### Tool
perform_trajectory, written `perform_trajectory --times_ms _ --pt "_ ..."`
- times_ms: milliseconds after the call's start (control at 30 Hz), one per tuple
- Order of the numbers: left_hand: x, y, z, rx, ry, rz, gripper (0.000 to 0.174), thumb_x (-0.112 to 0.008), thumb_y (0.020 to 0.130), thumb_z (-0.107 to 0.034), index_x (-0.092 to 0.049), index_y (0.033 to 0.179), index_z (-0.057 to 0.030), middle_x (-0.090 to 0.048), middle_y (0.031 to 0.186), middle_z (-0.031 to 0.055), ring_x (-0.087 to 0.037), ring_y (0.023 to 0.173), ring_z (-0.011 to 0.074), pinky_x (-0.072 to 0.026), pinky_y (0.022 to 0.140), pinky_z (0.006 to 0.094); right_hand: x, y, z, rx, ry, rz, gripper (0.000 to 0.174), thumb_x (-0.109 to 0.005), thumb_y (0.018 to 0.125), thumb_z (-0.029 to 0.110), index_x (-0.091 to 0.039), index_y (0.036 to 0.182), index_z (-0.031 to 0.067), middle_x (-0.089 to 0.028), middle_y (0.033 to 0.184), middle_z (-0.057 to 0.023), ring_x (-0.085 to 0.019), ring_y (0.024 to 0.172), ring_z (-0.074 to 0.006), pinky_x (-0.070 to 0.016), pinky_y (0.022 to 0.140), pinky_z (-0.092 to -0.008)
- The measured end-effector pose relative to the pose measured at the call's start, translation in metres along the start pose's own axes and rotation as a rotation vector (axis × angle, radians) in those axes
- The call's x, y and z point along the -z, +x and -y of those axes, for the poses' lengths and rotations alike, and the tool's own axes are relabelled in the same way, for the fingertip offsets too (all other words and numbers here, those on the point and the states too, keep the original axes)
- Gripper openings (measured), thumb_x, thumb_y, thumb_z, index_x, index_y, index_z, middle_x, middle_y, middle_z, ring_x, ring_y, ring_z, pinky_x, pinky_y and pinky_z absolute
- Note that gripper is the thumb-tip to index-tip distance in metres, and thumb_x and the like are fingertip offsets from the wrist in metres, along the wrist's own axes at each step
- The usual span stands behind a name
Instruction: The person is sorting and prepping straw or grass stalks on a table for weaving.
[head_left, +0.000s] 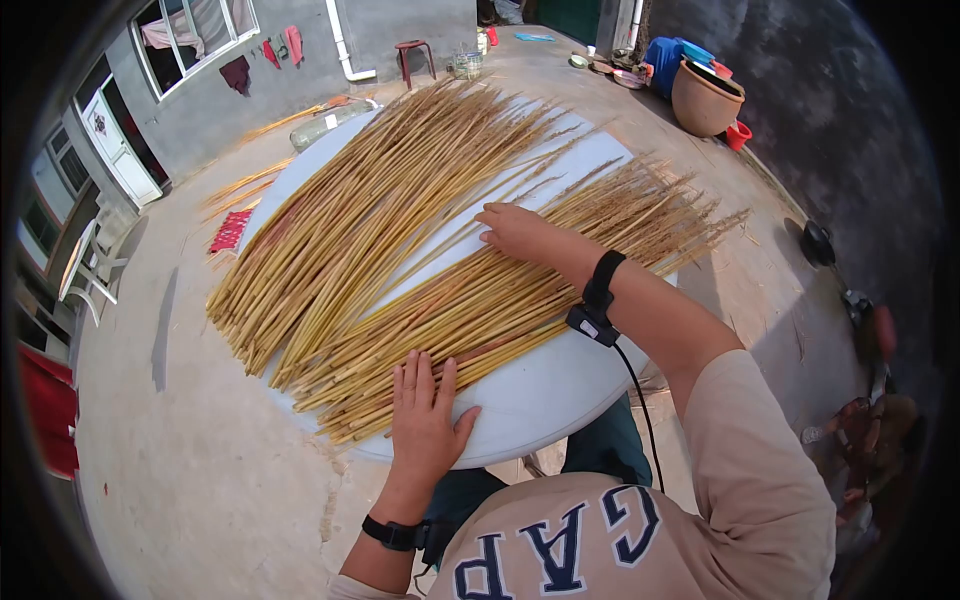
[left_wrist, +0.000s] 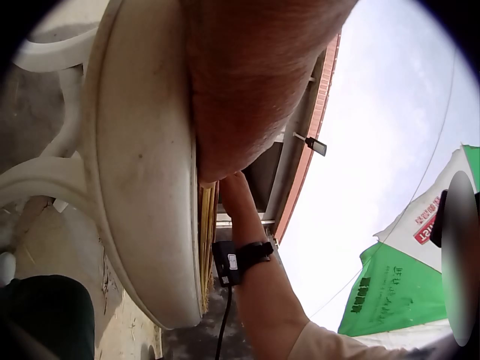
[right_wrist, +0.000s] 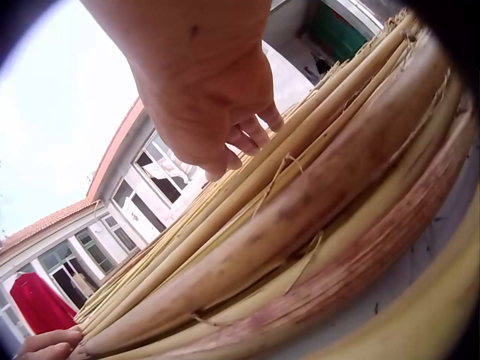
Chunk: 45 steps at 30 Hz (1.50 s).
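Note:
Long dry stalks lie in two spread bundles on a round white table (head_left: pixel 540 400): a larger bundle (head_left: pixel 340 220) behind and a nearer bundle (head_left: pixel 480 310). My left hand (head_left: pixel 428 425) rests flat, its straight fingers touching the cut ends of the nearer bundle. Over that bundle's far edge reaches my right hand (head_left: pixel 520 235), fingers extended beside the gap between bundles. In the right wrist view the right hand (right_wrist: pixel 210 112) shows relaxed fingers above the stalks (right_wrist: pixel 277 217); left fingers (right_wrist: pixel 52 345) touch stalk ends. The left wrist view hides the left fingertips.
Behind the table stand a red stool (head_left: pixel 414 62) and a large clay pot (head_left: pixel 706 98). A white chair (head_left: pixel 88 270) is at the left. More stalks (head_left: pixel 245 185) lie on the ground past the table. A cable (head_left: pixel 648 410) hangs from the right wrist.

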<state>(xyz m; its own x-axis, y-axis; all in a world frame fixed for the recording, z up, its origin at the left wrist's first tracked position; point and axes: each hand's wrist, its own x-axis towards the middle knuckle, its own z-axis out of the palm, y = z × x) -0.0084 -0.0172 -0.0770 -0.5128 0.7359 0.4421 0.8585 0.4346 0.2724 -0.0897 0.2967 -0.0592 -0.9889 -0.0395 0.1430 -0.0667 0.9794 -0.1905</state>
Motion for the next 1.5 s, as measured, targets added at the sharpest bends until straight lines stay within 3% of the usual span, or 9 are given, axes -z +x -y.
perform_trajectory --times_ms 167,233,300,400,633,733,1000,1433,1500 --pt "0.004 0.001 0.002 0.003 0.012 0.012 0.062 -0.067 0.073 -0.029 -0.045 0.124 -0.0007 -0.037 0.128 0.0264 -0.030 0.124 0.0410 -0.0215 0.104 0.0504 -0.010 0.020 0.011 0.034 -0.073 0.138 0.050 -0.040 0.090 0.041 -0.044 0.125 0.0052 -0.042 0.127 -0.0166 -0.034 0.122 -0.0373 -0.0325 0.099 -0.0420" --pt "0.006 0.001 0.004 0.002 0.021 0.002 0.062 -0.067 0.073 -0.029 -0.044 0.124 -0.0007 -0.037 0.128 0.0265 -0.030 0.124 0.0407 -0.0214 0.104 0.0502 -0.010 0.025 0.009 0.084 -0.127 0.071 0.053 -0.036 0.090 0.045 -0.045 0.124 0.0057 -0.045 0.125 -0.0164 -0.040 0.118 -0.0361 -0.0354 0.096 -0.0423" --pt "0.003 0.002 0.003 0.015 -0.003 0.021 0.063 -0.067 0.073 -0.029 -0.044 0.125 -0.0006 -0.037 0.128 0.0266 -0.031 0.123 0.0407 -0.0216 0.104 0.0501 0.023 0.018 0.022 -0.054 -0.161 0.443 0.050 -0.040 0.090 0.042 -0.045 0.123 0.0047 -0.047 0.121 -0.0166 -0.045 0.112 -0.0351 -0.0379 0.092 -0.0433" --pt "0.003 0.002 0.003 0.011 0.001 0.018 0.063 -0.067 0.073 -0.029 -0.044 0.125 -0.0005 -0.037 0.127 0.0268 -0.031 0.123 0.0410 -0.0221 0.103 0.0500 0.021 0.015 0.008 -0.001 0.008 0.295 0.046 -0.047 0.088 0.032 -0.045 0.122 0.0005 -0.042 0.125 -0.0239 -0.045 0.112 -0.0371 -0.0372 0.094 -0.0407" --pt "0.002 0.002 -0.001 0.012 0.014 0.023 0.062 -0.065 0.074 -0.029 -0.044 0.125 -0.0011 -0.038 0.127 0.0270 -0.032 0.123 0.0410 -0.0226 0.103 0.0496 0.008 0.037 0.019 0.092 0.008 0.206 0.046 -0.051 0.087 0.024 -0.040 0.125 -0.0007 -0.041 0.126 -0.0248 -0.040 0.117 -0.0361 -0.0348 0.097 -0.0389" --pt "0.005 0.002 0.002 0.011 0.018 0.024 0.062 -0.065 0.075 -0.030 -0.044 0.125 -0.0016 -0.038 0.126 0.0270 -0.032 0.123 0.0403 -0.0227 0.103 0.0494 -0.001 0.055 0.016 0.136 -0.060 0.246 0.047 -0.051 0.087 0.023 -0.038 0.127 0.0007 -0.041 0.128 -0.0223 -0.038 0.120 -0.0353 -0.0343 0.098 -0.0385" --pt "0.003 0.002 0.003 0.020 -0.013 0.031 0.062 -0.066 0.073 -0.029 -0.044 0.125 -0.0010 -0.038 0.126 0.0274 -0.032 0.123 0.0405 -0.0226 0.103 0.0500 0.003 0.061 0.000 0.119 -0.149 0.190 0.021 -0.052 0.084 0.010 -0.058 0.102 0.0019 -0.056 0.102 -0.0151 -0.052 0.096 -0.0336 -0.0442 0.080 -0.0424" --pt "0.005 0.002 0.006 0.017 -0.019 0.058 0.063 -0.066 0.074 -0.030 -0.043 0.126 -0.0013 -0.037 0.128 0.0267 -0.030 0.125 0.0402 -0.0213 0.104 0.0508 -0.006 0.084 0.007 0.102 -0.296 0.118 0.029 -0.050 0.081 0.001 -0.060 0.107 0.0077 -0.057 0.101 -0.0127 -0.053 0.098 -0.0300 -0.0471 0.081 -0.0400" --pt "0.006 0.002 0.007 0.018 -0.027 0.056 0.063 -0.066 0.074 -0.030 -0.043 0.126 -0.0011 -0.037 0.128 0.0270 -0.030 0.125 0.0403 -0.0213 0.104 0.0506 -0.010 0.085 0.007 0.104 -0.300 0.031 0.029 -0.052 0.075 0.000 -0.061 0.100 0.0103 -0.058 0.093 -0.0086 -0.055 0.091 -0.0284 -0.0466 0.078 -0.0380"
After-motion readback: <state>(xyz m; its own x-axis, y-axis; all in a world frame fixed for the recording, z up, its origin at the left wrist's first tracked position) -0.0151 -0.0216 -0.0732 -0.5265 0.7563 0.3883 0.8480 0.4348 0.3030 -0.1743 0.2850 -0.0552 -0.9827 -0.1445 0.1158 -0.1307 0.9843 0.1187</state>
